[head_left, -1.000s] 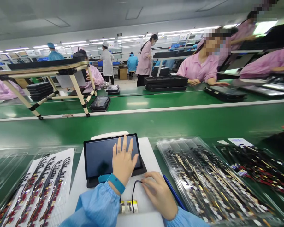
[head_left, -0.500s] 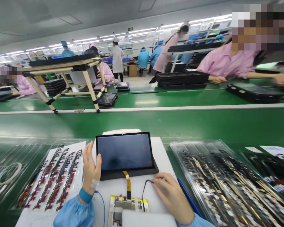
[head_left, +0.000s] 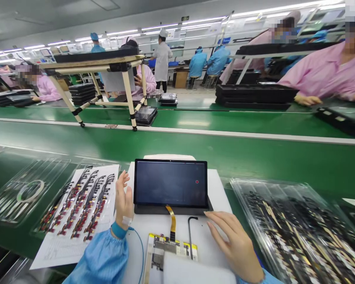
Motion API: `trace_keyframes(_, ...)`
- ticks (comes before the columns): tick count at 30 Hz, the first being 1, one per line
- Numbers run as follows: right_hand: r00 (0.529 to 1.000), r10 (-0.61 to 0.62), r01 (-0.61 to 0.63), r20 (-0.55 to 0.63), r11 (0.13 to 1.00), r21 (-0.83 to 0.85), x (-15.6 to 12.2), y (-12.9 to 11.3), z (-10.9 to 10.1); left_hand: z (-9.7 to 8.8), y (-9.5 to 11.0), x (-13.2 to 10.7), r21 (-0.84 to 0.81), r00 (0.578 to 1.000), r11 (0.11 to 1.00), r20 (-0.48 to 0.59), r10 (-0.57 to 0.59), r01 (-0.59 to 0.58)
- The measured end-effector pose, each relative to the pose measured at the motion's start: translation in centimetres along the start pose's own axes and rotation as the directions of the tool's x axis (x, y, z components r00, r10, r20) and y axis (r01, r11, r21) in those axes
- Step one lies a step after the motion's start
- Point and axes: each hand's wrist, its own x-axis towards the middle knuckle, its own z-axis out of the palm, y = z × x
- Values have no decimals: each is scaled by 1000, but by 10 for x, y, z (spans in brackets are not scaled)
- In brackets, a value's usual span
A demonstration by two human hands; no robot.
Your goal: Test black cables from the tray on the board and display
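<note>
A dark tablet (head_left: 170,183) stands on a white pad (head_left: 217,197) in front of me, its screen lit dimly with a small red dot. A gold flex cable (head_left: 172,221) runs from the tablet's lower edge down to a circuit board (head_left: 165,252). My left hand (head_left: 123,201) hovers open just left of the tablet, fingers spread, holding nothing. My right hand (head_left: 235,244) lies flat and open on the pad to the right of a thin black cable (head_left: 190,236).
A sheet with rows of flex cables (head_left: 83,205) lies at my left, beside a clear tray with a tape ring (head_left: 26,191). A clear tray of parts (head_left: 296,228) lies at my right. Beyond runs a green conveyor (head_left: 225,154), with people in pink opposite.
My left hand came off the tablet screen and moved to its left side. My right hand let go of the black cable's end and shifted right. The view panned left.
</note>
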Motion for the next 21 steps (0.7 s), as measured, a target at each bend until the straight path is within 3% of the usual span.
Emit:
trace_keyframes(3,998,-48,50,50,998,-45,7,2,7,-4,8,-5,95,969,965,21,244,-245)
trace_keyframes(5,988,-123,132,97,987,-88,16,2,13,-7,18,-7,121,905,897,58,422,-426)
trace_keyframes(9,958,-247,270,144,947,-172,34,2,24,-10,43,-9,-46,718,738,195,668,-674)
trace_keyframes(13,961,-250,271,120,940,-209,39,4,27,-3,67,-20,-276,537,619,321,780,-735)
trace_keyframes(17,964,-246,263,99,936,-235,38,4,24,13,66,-57,-352,285,485,488,825,-801)
trace_keyframes(18,966,-243,258,89,936,-238,38,4,23,17,61,-69,-317,260,468,523,812,-825)
trace_keyframes(19,968,-240,252,80,938,-239,38,3,22,21,54,-81,-259,261,459,551,792,-850)
trace_keyframes(20,969,-237,246,69,940,-238,39,2,22,24,48,-91,-182,292,458,560,775,-870)
trace_keyframes(21,970,-235,242,58,942,-234,39,1,21,26,43,-100,-151,282,446,589,757,-882)
